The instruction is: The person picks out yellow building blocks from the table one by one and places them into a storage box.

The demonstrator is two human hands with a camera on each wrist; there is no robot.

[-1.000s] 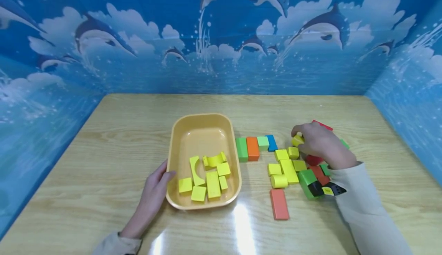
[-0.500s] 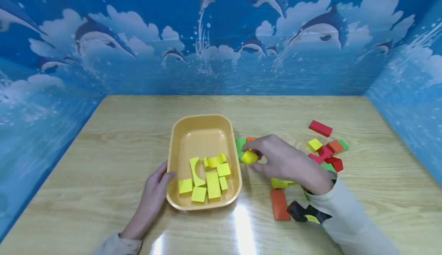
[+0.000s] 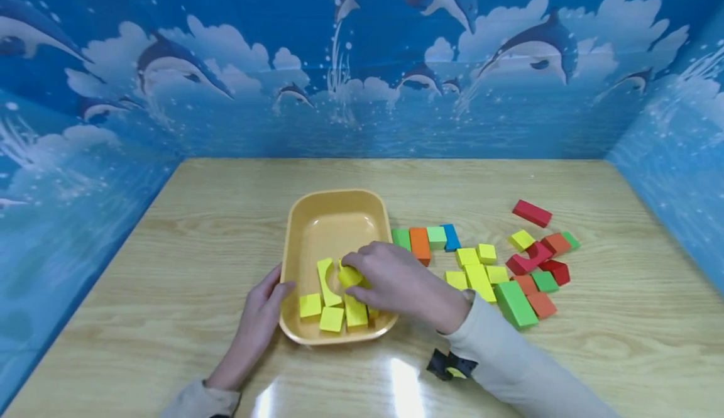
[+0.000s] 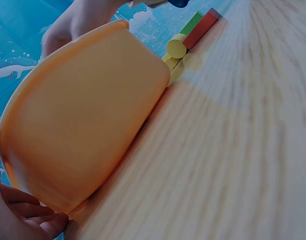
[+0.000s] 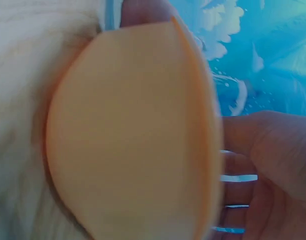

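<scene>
A tan plastic tub [image 3: 339,207] stands on the table, with several yellow blocks [image 3: 331,319] gathered in its near half. My left hand [image 3: 257,314] grips its left side, thumb over the rim; in the left wrist view, curled fingers [image 4: 35,217] meet the tub's lower edge. Over the tub's right side reaches my right hand [image 3: 390,276], pinching a yellow block [image 3: 349,276] between thumb and fingers above the other pieces. That block's shape is partly covered by the fingers. In the right wrist view the tub wall [image 5: 128,135] hides the fingertips.
Right of the tub lie a green block [image 3: 401,239], an orange block [image 3: 420,245] and a blue block [image 3: 450,237]. Beyond are several yellow blocks [image 3: 479,281] and a red, green and orange cluster [image 3: 516,305]. A yellow cylinder [image 4: 176,46] shows in the left wrist view.
My right hand has carried the yellow block leftward from the scattered blocks to over the tub. My left hand keeps its grip on the tub.
</scene>
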